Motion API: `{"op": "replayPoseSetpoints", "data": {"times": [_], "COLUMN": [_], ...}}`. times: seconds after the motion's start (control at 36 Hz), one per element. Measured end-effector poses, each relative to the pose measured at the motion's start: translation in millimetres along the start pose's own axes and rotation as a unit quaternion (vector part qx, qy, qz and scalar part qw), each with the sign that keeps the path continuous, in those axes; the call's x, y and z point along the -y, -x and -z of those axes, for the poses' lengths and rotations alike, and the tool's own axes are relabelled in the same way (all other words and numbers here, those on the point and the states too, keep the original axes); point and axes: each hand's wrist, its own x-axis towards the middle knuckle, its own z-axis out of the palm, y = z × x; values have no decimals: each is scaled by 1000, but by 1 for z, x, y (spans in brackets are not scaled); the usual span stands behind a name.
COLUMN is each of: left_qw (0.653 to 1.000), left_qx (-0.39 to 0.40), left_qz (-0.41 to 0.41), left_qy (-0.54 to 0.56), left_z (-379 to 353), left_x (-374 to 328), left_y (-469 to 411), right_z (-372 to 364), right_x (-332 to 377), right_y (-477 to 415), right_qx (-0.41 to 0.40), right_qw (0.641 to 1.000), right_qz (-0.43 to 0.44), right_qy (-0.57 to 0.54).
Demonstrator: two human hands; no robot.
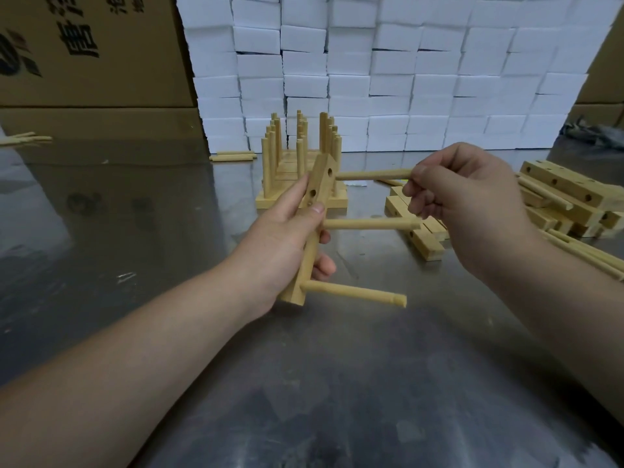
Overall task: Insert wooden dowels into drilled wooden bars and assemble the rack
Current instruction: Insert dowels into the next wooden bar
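Head view: the left hand point(287, 238) wraps the drilled bar point(300, 282), two seated dowels point(368, 224) jutting towards the right hand point(472, 204), which pinches a third dowel point(371, 174) with its tip at the top hole. Come in skewed and it could jam, or twist the bar loose. Beyond the grip are stacked white boxes point(405, 79) and a finished rack point(300, 153); spare bars point(560, 194) lie right. Nothing blocks the push.

Cropped, perhaps Chinese print on cardboard box point(94, 62)

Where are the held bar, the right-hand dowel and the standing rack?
Held bar point(320, 182): head view, upper face between holes.
Right-hand dowel point(374, 174): head view, mid-shaft.
Standing rack point(268, 202): head view, front base edge.
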Motion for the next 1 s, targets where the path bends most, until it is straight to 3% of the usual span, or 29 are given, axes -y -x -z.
{"op": "replayPoseSetpoints", "data": {"times": [1.0], "left_qw": [998], "left_qx": [19], "left_qz": [-21], "left_qy": [63], "left_z": [4], "left_x": [8], "left_y": [-8], "right_z": [-4], "right_x": [-2], "right_y": [4], "right_qx": [87], "right_qw": [995], "right_qz": [30], "right_qy": [45]}}
